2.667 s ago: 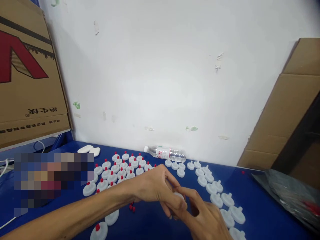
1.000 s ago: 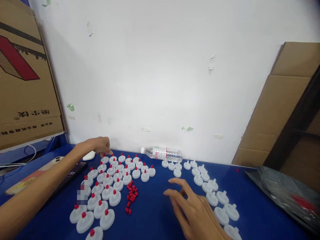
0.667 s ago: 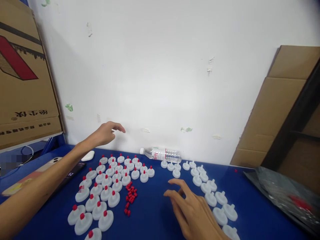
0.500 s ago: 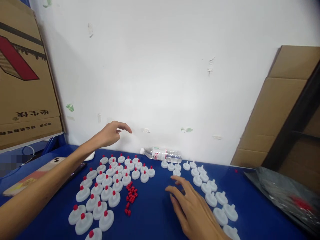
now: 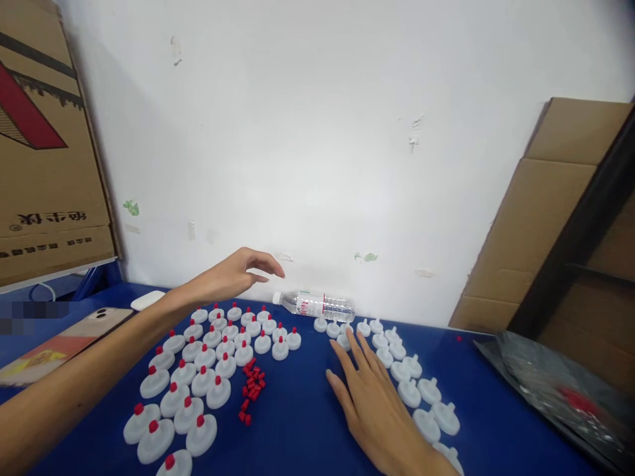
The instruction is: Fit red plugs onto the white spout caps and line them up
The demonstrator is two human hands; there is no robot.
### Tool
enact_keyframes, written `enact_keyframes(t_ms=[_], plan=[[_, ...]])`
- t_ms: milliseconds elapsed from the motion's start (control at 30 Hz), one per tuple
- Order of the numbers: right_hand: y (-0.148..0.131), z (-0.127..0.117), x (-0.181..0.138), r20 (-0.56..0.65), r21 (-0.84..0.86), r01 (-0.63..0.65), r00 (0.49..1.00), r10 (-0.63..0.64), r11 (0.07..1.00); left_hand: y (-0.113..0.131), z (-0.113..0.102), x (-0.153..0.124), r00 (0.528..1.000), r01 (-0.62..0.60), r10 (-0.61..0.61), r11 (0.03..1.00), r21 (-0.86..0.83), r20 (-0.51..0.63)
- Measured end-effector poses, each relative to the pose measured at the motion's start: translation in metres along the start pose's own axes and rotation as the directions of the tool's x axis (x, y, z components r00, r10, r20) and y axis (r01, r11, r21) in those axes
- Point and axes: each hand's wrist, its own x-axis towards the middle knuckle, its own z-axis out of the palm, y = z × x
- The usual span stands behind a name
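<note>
My left hand (image 5: 233, 274) hovers open above the far end of a cluster of white discs with red caps (image 5: 208, 363), fingers pointing at a clear water bottle (image 5: 315, 305) that lies by the wall. My right hand (image 5: 367, 390) lies flat and open on the blue table (image 5: 297, 430), its fingertips touching the nearest of several uncapped white discs (image 5: 411, 390). A small heap of loose red caps (image 5: 252, 387) sits between the two groups.
A phone (image 5: 64, 340) and a white oval object (image 5: 147, 301) lie at the left. Cardboard boxes stand at the left (image 5: 44, 145) and lean at the right (image 5: 536, 218). A dark plastic bag (image 5: 560, 387) lies at the right edge.
My hands, joined on a disc 2.7 s ago, have parted. The left hand reached to the far left, then lifted and swung right toward the bottle. The right hand slid forward and flattened.
</note>
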Motion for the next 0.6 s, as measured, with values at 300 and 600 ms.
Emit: enact_keyframes(t_ms=[300,600], plan=[[-0.02,-0.023,-0.002,-0.121,0.118,0.255,0.963,-0.241,0.96,0.006,0.037,-0.003,0.989,0.087,-0.028,0.9,-0.427,0.142],[-0.02,-0.026,-0.001,-0.076,0.116,0.239,0.97,-0.231,0.964,0.015,0.057,-0.008,0.961,0.235,-0.076,0.729,-0.643,0.265]])
